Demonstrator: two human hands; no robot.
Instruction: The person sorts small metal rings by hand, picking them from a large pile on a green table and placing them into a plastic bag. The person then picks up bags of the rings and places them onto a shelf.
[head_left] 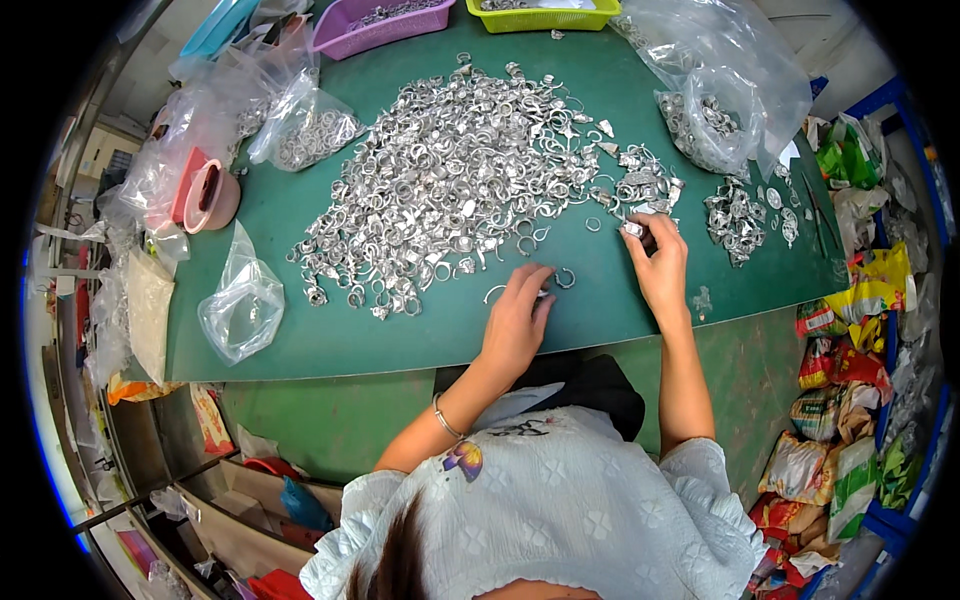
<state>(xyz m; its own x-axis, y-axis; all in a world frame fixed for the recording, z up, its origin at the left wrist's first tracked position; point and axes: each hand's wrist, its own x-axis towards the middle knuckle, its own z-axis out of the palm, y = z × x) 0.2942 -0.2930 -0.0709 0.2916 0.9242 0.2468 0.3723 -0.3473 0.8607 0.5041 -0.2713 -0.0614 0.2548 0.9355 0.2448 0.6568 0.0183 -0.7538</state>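
Note:
A broad heap of silver metal rings (450, 165) covers the middle of the green table. My left hand (513, 318) is low over the table just in front of the heap, fingers curled together, and a small silvery piece shows between thumb and fingers. A loose open ring (565, 278) lies beside its fingertips. Farther right, my right hand (660, 268) pinches a silver ring (633, 229) between thumb and fingers, by a small pile of rings (645, 180) at the heap's right edge. One more loose ring (593, 225) rests left of that hand.
To the right sit another small silver pile (735, 222) and a big clear bag of rings (705, 130). Purple (385, 22) and yellow-green (545, 16) baskets stand at the back. Leftward are a bag of rings (318, 135), a pink cup (212, 197) and a clear bag (242, 305).

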